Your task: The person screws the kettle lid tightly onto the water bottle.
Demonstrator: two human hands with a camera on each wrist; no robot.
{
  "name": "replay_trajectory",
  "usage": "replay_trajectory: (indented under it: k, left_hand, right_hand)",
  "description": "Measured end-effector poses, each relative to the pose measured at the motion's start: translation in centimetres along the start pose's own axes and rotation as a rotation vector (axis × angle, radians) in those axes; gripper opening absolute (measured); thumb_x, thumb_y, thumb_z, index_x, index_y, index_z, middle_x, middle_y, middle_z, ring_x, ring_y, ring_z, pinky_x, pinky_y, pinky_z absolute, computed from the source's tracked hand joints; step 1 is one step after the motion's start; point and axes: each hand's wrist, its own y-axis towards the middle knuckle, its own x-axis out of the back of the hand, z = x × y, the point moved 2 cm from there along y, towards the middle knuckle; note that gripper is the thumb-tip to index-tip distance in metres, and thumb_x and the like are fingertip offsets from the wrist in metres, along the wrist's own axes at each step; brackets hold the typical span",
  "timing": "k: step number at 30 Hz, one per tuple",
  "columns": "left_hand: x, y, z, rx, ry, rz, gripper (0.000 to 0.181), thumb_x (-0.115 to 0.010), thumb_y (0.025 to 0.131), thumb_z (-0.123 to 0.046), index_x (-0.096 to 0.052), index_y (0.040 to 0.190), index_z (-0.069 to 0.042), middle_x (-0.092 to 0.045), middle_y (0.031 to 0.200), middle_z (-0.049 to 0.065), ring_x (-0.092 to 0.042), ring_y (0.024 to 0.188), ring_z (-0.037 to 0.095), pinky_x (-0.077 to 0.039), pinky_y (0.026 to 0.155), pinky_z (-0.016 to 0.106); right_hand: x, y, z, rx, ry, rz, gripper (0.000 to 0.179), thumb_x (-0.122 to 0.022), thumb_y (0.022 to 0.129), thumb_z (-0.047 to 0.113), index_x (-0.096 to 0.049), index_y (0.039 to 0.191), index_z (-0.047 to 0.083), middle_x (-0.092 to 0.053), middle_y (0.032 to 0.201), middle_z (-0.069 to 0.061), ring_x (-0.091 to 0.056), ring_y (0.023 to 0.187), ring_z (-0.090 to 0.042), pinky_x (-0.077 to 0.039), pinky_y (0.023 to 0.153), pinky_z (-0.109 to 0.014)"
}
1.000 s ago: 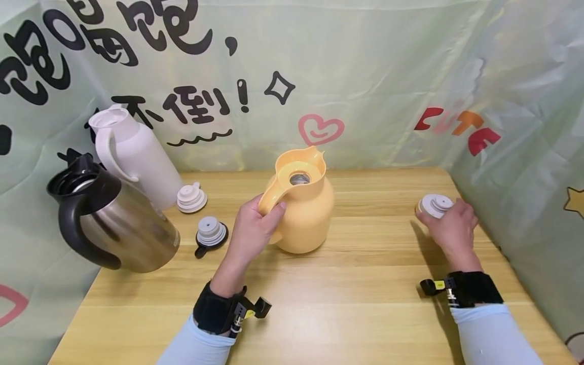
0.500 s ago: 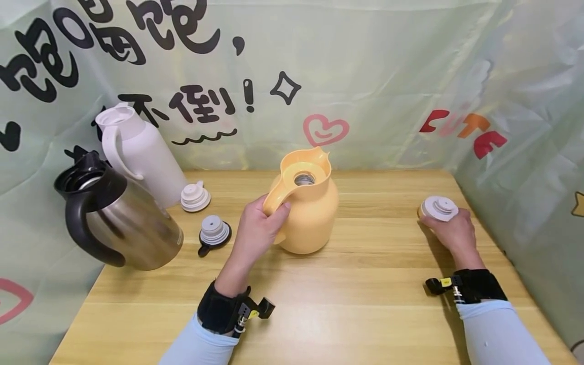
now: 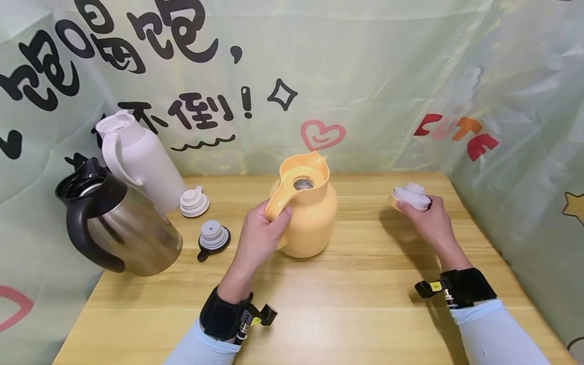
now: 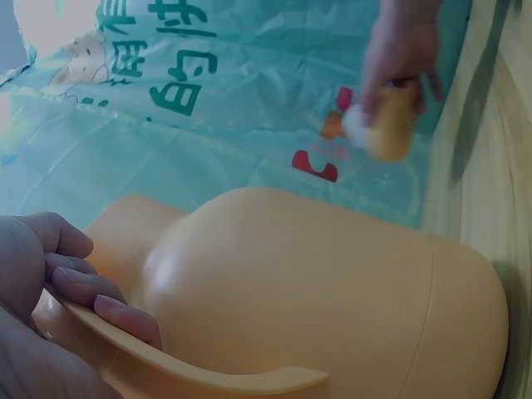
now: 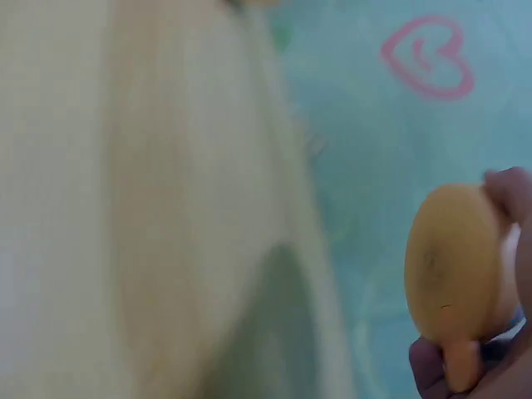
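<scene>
A yellow-orange thermos jug [image 3: 310, 223] stands upright in mid-table, its mouth uncovered and its steel-looking inside showing. My left hand [image 3: 262, 230] grips its handle, fingers curled through it in the left wrist view. Over the right part of the table my right hand [image 3: 429, 218] pinches a jug stopper [image 3: 412, 195] by its edge, white stepped side up. In the right wrist view the yellow-orange top of the stopper [image 5: 453, 266] shows, with a small tab by the fingers. A shadow lies on the wood beneath it.
At the left stand a steel thermos jug [image 3: 132, 228] with a black handle and a white thermos jug [image 3: 143, 162], both uncovered. Beside them lie a white stopper [image 3: 194, 204] and a black-rimmed stopper [image 3: 213, 238]. A printed cloth [image 3: 378, 76] hangs behind the table.
My right hand has lifted the stopper from the table at the right and carried it a little to the left, tilting it. The left hand stays on the jug's handle.
</scene>
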Motion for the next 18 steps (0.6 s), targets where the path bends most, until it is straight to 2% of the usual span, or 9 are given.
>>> replay_trajectory:
  k: [3, 6, 10, 13, 18]
  left_hand:
    - [-0.1, -0.1, 0.0, -0.006, 0.001, 0.003, 0.027, -0.071, 0.098, -0.027, -0.062, 0.079, -0.010, -0.045, 0.063, 0.000, -0.049, 0.058, 0.017, -0.040, 0.051, 0.028]
    - [-0.2, -0.2, 0.0, -0.008, 0.006, 0.003, 0.027, -0.070, 0.098, -0.027, -0.062, 0.079, -0.011, -0.046, 0.064, 0.000, -0.049, 0.058, 0.018, -0.040, 0.052, 0.028]
    - [-0.3, -0.3, 0.0, -0.008, 0.017, 0.001, 0.026, -0.070, 0.098, -0.028, -0.062, 0.079, -0.011, -0.046, 0.064, 0.000, -0.049, 0.058, 0.018, -0.039, 0.052, 0.028]
    - [-0.3, -0.3, -0.1, -0.011, 0.020, 0.001, 0.025, -0.070, 0.099, -0.027, -0.063, 0.080, -0.011, -0.047, 0.064, 0.000, -0.049, 0.058, 0.018, -0.039, 0.052, 0.028]
    - [-0.4, -0.3, -0.3, -0.013, -0.004, 0.019, 0.026, -0.070, 0.098, -0.025, -0.062, 0.079, -0.010, -0.047, 0.064, 0.000, -0.049, 0.058, 0.017, -0.040, 0.052, 0.027]
  right_hand:
    - [0.5, -0.7, 3.1, 0.097, 0.038, 0.025, 0.097, -0.058, 0.101, 0.064, -0.024, 0.162, -0.003, -0.041, 0.155, -0.035, -0.046, 0.133, -0.047, -0.042, 0.097, -0.055]
    - [1.2, -1.4, 6.7, 0.203, 0.017, 0.060, 0.091, -0.062, 0.101, 0.058, -0.028, 0.163, 0.002, -0.044, 0.154, -0.031, -0.048, 0.130, -0.045, -0.043, 0.092, -0.049]
    - [1.6, -2.4, 11.8, 0.395, -0.086, 0.103, 0.088, -0.082, 0.090, 0.050, -0.043, 0.156, 0.007, -0.056, 0.141, -0.021, -0.055, 0.117, -0.038, -0.045, 0.086, -0.047]
    - [1.7, -3.4, 15.3, 0.527, -0.173, 0.105, 0.086, -0.092, 0.080, 0.045, -0.053, 0.147, 0.009, -0.058, 0.134, -0.017, -0.054, 0.114, -0.036, -0.046, 0.086, -0.051]
    - [1.6, -5.0, 19.0, 0.602, -0.253, 0.115, 0.087, -0.097, 0.075, 0.037, -0.054, 0.145, 0.007, -0.049, 0.136, -0.021, -0.050, 0.116, -0.037, -0.047, 0.089, -0.054]
